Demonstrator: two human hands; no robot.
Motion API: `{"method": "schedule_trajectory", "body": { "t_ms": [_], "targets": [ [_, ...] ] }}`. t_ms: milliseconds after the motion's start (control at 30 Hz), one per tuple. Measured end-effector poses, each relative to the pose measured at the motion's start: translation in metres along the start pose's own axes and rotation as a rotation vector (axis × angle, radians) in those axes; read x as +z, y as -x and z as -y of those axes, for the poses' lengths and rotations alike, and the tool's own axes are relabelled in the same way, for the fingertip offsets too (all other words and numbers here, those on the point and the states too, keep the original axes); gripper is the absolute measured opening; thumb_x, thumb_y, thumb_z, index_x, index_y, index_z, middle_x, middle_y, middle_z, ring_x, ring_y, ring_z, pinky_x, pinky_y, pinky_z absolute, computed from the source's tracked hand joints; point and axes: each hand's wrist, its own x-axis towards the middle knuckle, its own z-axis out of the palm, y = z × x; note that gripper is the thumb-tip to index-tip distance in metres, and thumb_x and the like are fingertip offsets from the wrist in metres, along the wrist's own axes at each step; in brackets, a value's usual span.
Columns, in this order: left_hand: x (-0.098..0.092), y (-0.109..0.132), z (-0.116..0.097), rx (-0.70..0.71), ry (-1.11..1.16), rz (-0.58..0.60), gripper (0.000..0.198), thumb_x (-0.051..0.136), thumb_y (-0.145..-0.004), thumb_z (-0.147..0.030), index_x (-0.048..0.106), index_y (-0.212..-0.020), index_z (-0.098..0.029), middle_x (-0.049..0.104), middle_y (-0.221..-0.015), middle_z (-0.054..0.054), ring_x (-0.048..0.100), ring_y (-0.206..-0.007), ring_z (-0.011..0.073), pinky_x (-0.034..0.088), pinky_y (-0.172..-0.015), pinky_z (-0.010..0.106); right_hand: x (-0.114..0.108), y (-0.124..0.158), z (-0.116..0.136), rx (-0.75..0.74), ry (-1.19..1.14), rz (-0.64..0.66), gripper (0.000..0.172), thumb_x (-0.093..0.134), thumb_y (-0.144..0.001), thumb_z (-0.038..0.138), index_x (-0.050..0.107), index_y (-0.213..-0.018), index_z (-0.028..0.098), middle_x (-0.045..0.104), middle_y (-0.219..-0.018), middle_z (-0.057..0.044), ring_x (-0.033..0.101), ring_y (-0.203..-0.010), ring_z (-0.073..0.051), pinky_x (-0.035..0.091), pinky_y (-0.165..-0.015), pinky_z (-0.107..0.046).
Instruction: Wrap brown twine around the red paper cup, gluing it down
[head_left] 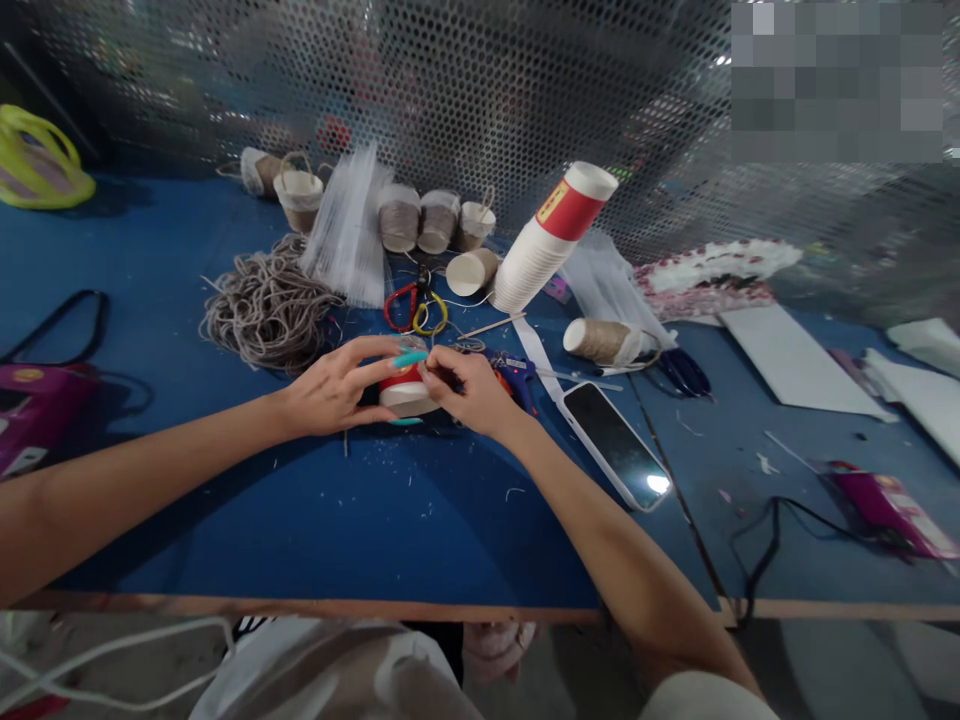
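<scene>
A paper cup (409, 400), white with a red band, lies tilted under my fingers near the middle of the table. My left hand (337, 385) grips it from the left, with teal covers on the fingertips. At the cup's right side, my right hand (474, 392) is closed in a pinch; what is between those fingertips is too small to tell. Just behind the hands lie scissors (415, 308) with red and yellow handles and a thin wooden stick (491, 326). A blue glue gun (517, 375) is partly hidden beyond my right hand.
A pile of grey cord (266, 305) lies back left, beside white mesh strips (349, 235). Several cord-wrapped cups (400, 220) line the back. A leaning cup stack (532, 255) stands near the perforated metal screen (480, 100). A phone (615, 440) lies right of my hand.
</scene>
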Motion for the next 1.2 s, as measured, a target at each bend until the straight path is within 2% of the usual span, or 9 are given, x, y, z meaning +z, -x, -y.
{"method": "schedule_trajectory", "body": {
  "t_ms": [167, 433, 600, 733, 867, 967, 1100, 1200],
  "targets": [
    [0.0, 0.002, 0.004, 0.004, 0.029, 0.075, 0.067, 0.053, -0.094, -0.052, 0.026, -0.151, -0.029, 0.063, -0.122, 0.013, 0.063, -0.117, 0.0287, 0.056, -0.094, 0.05, 0.001, 0.001, -0.002, -0.01, -0.014, -0.001, 0.027, 0.048, -0.091, 0.036, 0.037, -0.069, 0.023, 0.034, -0.059, 0.008, 0.032, -0.052, -0.008, 0.028, -0.054, -0.025],
    [0.0, -0.001, 0.002, 0.023, 0.034, 0.033, 0.073, 0.052, -0.096, -0.047, 0.013, -0.155, -0.032, 0.06, -0.125, 0.014, 0.063, -0.116, 0.0283, 0.057, -0.092, 0.048, 0.002, 0.0, -0.002, 0.019, -0.024, -0.011, 0.027, 0.048, -0.09, 0.038, 0.037, -0.07, 0.024, 0.037, -0.06, 0.007, 0.032, -0.053, -0.008, 0.028, -0.054, -0.025],
    [-0.002, -0.003, 0.004, 0.021, 0.061, 0.091, 0.069, 0.052, -0.096, -0.046, 0.018, -0.154, -0.031, 0.061, -0.124, 0.014, 0.061, -0.117, 0.0292, 0.055, -0.093, 0.052, 0.003, 0.001, 0.0, 0.044, -0.045, -0.016, 0.028, 0.049, -0.09, 0.04, 0.039, -0.069, 0.023, 0.038, -0.058, 0.007, 0.034, -0.053, -0.009, 0.029, -0.053, -0.025],
    [-0.004, -0.003, 0.006, 0.024, 0.074, 0.12, 0.069, 0.055, -0.095, -0.043, 0.02, -0.153, -0.031, 0.061, -0.125, 0.014, 0.06, -0.117, 0.0296, 0.054, -0.094, 0.053, 0.002, 0.002, -0.001, 0.155, -0.189, -0.016, 0.028, 0.047, -0.09, 0.041, 0.041, -0.07, 0.024, 0.04, -0.051, 0.008, 0.038, -0.045, -0.009, 0.031, -0.046, -0.023],
    [-0.002, -0.002, 0.005, 0.011, 0.077, 0.124, 0.068, 0.058, -0.094, -0.04, 0.023, -0.152, -0.03, 0.06, -0.122, 0.014, 0.059, -0.115, 0.0296, 0.052, -0.095, 0.053, 0.0, 0.0, -0.003, 0.22, -0.381, -0.016, 0.021, 0.046, -0.088, 0.036, 0.044, -0.071, 0.023, 0.046, -0.047, 0.008, 0.043, -0.04, -0.009, 0.034, -0.042, -0.021],
    [-0.001, -0.003, 0.006, 0.011, 0.068, 0.081, 0.07, 0.057, -0.095, -0.039, 0.02, -0.153, -0.032, 0.059, -0.12, 0.013, 0.059, -0.113, 0.0288, 0.052, -0.093, 0.053, -0.004, -0.003, -0.002, 0.279, -0.493, 0.03, 0.025, 0.041, -0.09, 0.037, 0.046, -0.07, 0.022, 0.05, -0.047, 0.006, 0.044, -0.038, -0.009, 0.034, -0.039, -0.02],
    [-0.006, -0.009, 0.015, 0.033, 0.039, -0.042, 0.071, 0.058, -0.094, -0.039, 0.021, -0.154, -0.036, 0.058, -0.121, 0.011, 0.059, -0.111, 0.0288, 0.051, -0.093, 0.053, -0.019, -0.008, 0.002, 0.411, -0.586, 0.151, 0.042, 0.034, -0.095, 0.047, 0.05, -0.067, 0.021, 0.052, -0.045, 0.003, 0.04, -0.032, -0.008, 0.034, -0.034, -0.022],
    [-0.016, -0.015, 0.024, 0.042, -0.097, -0.117, 0.068, 0.058, -0.094, -0.038, 0.022, -0.151, -0.039, 0.056, -0.121, 0.009, 0.057, -0.111, 0.0276, 0.052, -0.093, 0.051, -0.037, -0.008, 0.005, 0.41, -0.541, 0.25, 0.045, 0.045, -0.091, 0.051, 0.055, -0.062, 0.019, 0.054, -0.045, 0.003, 0.039, -0.032, -0.007, 0.036, -0.035, -0.022]
  ]
}}
